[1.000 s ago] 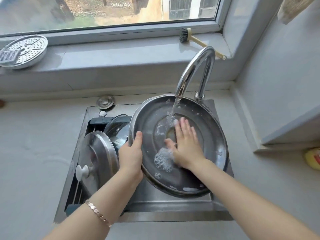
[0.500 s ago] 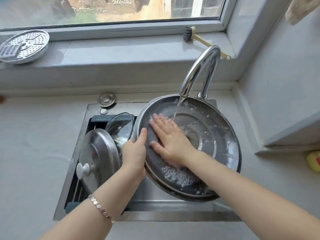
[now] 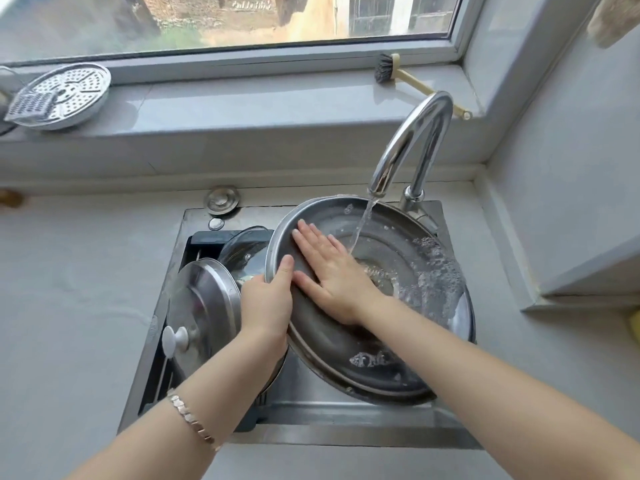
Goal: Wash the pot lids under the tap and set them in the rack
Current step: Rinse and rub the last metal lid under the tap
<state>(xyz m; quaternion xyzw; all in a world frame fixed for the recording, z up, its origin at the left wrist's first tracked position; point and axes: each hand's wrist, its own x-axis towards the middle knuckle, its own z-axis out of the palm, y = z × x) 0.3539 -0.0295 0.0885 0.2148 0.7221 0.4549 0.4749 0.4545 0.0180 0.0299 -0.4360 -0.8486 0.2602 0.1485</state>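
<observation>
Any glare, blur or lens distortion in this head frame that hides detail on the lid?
Head view: even daylight, soft shadows; bright highlights on the tap and the racked lid; the wide lens bows the windowsill; the large lid is sharp, though foam and water obscure its right side.

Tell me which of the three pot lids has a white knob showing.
The smaller steel lid standing in the rack: its white knob faces the camera. The glass lid behind it and the large lid under the tap show none.
</observation>
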